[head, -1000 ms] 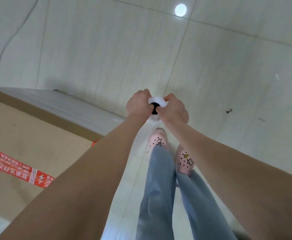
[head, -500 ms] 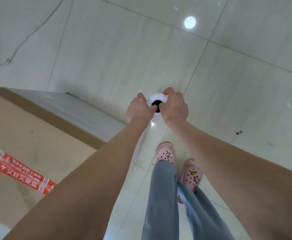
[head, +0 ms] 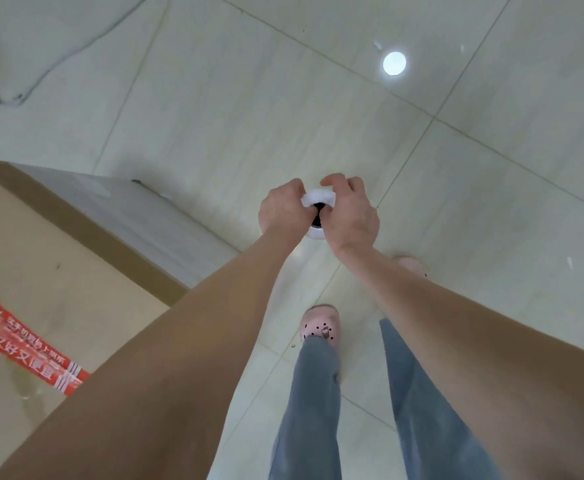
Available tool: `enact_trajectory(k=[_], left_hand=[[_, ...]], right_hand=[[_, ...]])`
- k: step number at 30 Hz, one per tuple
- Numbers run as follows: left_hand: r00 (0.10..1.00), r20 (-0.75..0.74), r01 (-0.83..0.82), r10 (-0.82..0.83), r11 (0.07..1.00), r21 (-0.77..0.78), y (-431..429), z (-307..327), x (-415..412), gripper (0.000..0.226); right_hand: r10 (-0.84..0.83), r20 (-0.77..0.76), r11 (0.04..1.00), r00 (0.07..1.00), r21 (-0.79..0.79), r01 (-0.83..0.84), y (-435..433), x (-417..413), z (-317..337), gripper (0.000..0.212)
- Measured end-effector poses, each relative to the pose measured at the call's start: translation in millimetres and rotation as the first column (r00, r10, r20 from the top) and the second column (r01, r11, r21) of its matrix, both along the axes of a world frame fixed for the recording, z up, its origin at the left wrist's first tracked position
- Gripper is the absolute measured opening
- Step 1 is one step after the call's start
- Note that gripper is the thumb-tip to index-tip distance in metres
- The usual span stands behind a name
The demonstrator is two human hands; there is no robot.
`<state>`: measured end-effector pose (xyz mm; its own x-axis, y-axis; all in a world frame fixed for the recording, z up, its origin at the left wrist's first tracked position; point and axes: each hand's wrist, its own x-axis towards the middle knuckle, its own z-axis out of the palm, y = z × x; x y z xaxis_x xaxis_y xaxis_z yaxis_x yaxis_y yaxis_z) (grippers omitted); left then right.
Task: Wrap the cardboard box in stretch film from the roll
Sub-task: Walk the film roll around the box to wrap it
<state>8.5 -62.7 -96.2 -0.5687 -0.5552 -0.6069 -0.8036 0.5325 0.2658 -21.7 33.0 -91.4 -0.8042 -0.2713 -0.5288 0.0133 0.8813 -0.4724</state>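
Observation:
The stretch film roll (head: 319, 199) is seen end-on, a white ring with a dark core, held upright in front of me. My left hand (head: 280, 211) grips its left side and my right hand (head: 347, 216) grips its right side, thumbs at the core. The big cardboard box (head: 41, 278) fills the left, its top crossed by red printed tape (head: 24, 355). Its right side wall (head: 127, 216) looks grey and glossy with film over it. A sheet of film between roll and box is not clearly visible.
Pale floor tiles (head: 318, 98) spread ahead and to the right, with a ceiling-light reflection (head: 394, 63). A cable (head: 58, 60) runs along the floor at the far left. My legs in blue jeans and pink clogs (head: 320, 327) stand just right of the box.
The view and my hands have shifted along the box side; my feet have stepped apart, the right foot now ahead. Both hands keep gripping the roll.

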Motion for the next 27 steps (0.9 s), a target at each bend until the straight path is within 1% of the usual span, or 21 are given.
enact_trajectory(k=[2, 5, 6, 7, 10, 13, 15, 17, 19, 21, 23, 25, 27], left_hand=[[0.988, 0.004, -0.152, 0.152, 0.988, 0.016, -2, 0, -5, 0.013], [0.922, -0.008, -0.387, 0.387, 0.921, 0.045, -5, 0, -8, 0.017], [0.897, -0.013, -0.441, 0.442, 0.896, 0.051, -7, 0, -8, 0.02], [0.886, -0.004, -0.462, 0.463, 0.885, 0.05, -9, 0, -7, 0.022], [0.912, 0.03, -0.411, 0.41, 0.908, 0.087, -12, 4, -10, 0.026], [0.935, -0.009, -0.351, 0.356, 0.926, 0.143, -14, 8, -20, 0.023], [0.956, 0.006, -0.293, 0.295, 0.949, 0.116, -13, 9, -30, 0.023], [0.952, 0.014, -0.305, 0.305, 0.948, 0.09, -9, 9, -36, 0.017], [0.934, -0.01, -0.355, 0.357, 0.932, 0.079, -6, 8, -39, 0.012], [0.915, -0.048, -0.399, 0.401, 0.916, 0.053, -7, 7, -40, 0.01], [0.889, -0.085, -0.449, 0.451, 0.893, 0.035, -7, 6, -41, 0.01], [0.854, -0.086, -0.512, 0.513, 0.858, 0.034, -10, 6, -40, 0.011], [0.828, -0.073, -0.553, 0.556, 0.831, 0.055, -17, 5, -39, 0.015]], right_hand=[[-0.045, 0.027, 0.999, 0.999, -0.001, 0.045, -10, -14, 0, 0.043], [-0.108, 0.194, 0.993, 0.975, 0.063, 0.097, -20, -35, 1, 0.043], [-0.099, 0.238, 0.994, 0.966, 0.057, 0.088, -22, -39, 0, 0.041], [-0.078, 0.258, 0.997, 0.963, 0.033, 0.072, -24, -43, -1, 0.039], [-0.002, 0.215, 1.0, 0.977, 0.006, 0.001, -31, -55, 2, 0.03], [0.157, 0.116, 0.986, 0.981, 0.042, -0.163, -34, -64, 5, 0.033], [0.243, 0.062, 0.967, 0.968, 0.057, -0.246, -32, -68, 5, 0.037], [0.303, 0.024, 0.95, 0.953, 0.065, -0.304, -28, -74, 4, 0.038], [0.344, -0.006, 0.938, 0.939, 0.059, -0.343, -27, -77, 4, 0.035], [0.359, -0.027, 0.933, 0.933, 0.034, -0.358, -28, -80, 3, 0.033], [0.336, -0.04, 0.942, 0.941, -0.001, -0.337, -30, -79, 1, 0.037], [0.278, -0.008, 0.96, 0.96, -0.04, -0.278, -33, -78, 0, 0.041], [0.243, 0.05, 0.968, 0.969, -0.07, -0.24, -35, -75, -2, 0.038]])
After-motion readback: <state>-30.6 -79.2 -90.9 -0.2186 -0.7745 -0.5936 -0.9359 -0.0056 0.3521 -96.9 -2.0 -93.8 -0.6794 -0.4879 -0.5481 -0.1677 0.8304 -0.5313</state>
